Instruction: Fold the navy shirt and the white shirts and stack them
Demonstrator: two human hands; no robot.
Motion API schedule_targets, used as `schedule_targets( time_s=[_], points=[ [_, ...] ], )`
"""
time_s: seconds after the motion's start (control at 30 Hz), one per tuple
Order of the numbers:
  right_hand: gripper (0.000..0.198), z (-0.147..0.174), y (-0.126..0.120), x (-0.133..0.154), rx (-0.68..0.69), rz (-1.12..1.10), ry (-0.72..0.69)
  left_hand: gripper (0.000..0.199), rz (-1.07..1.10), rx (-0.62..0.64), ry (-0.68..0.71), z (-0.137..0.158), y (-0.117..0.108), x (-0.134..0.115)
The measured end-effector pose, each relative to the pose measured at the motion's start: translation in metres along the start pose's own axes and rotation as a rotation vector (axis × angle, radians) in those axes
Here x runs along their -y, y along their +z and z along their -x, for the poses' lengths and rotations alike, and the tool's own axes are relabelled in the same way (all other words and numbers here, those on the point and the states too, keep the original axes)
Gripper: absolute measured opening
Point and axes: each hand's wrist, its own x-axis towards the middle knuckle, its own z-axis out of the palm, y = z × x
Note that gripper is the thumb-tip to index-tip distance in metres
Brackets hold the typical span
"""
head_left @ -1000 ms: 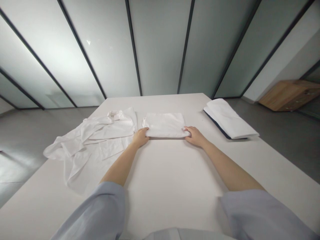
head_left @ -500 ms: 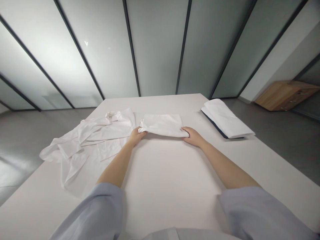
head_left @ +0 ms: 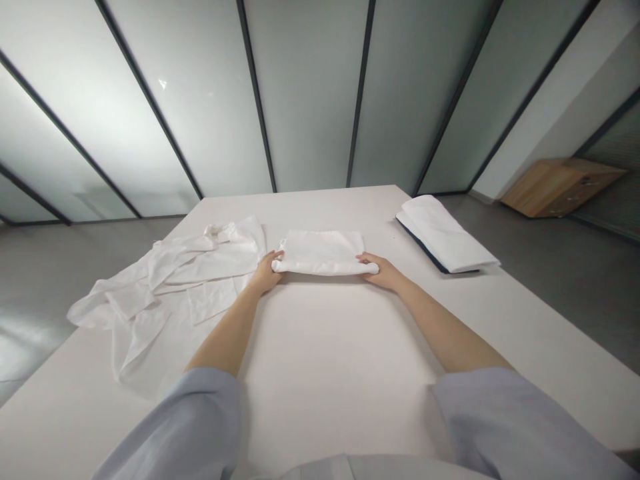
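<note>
A folded white cloth (head_left: pixel 324 248) lies in the middle of the table, its near edge turned up into a thick roll. My left hand (head_left: pixel 269 272) grips the left end of that roll, fingers curled over it. At the right end, my right hand (head_left: pixel 381 271) holds the roll in the same way, thumb below and fingers on top. Both hands are closed on the cloth. Whether it is a garment or a plain piece of fabric I cannot make out.
Left of my hands, a crumpled white garment (head_left: pixel 200 260) spreads over the table (head_left: pixel 320 373) and hangs past its left edge. A folded white cloth stack (head_left: pixel 447 233) with a dark layer beneath lies at the right. A wooden cabinet (head_left: pixel 555 187) stands beyond on the floor.
The near edge of the cloth has gone from a loose fold to a rounder, tighter roll. Both hands keep hold of its ends. The view has shifted slightly.
</note>
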Motion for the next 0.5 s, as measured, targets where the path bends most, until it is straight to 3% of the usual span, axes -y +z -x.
schedule_targets(
  time_s=[0.23,0.4,0.5],
  points=[
    [0.032,-0.003,-0.001,0.011,0.011,-0.033,0.149,0.040,0.107,0.015,-0.106,0.004,-0.006,-0.015],
    [0.030,-0.002,-0.002,0.010,0.007,0.017,0.023,0.037,0.076,0.141,-0.006,0.006,-0.008,-0.017],
    [0.029,-0.004,-0.003,0.009,0.021,0.001,0.092,0.035,0.066,0.091,-0.063,0.005,-0.006,-0.016]
  ],
)
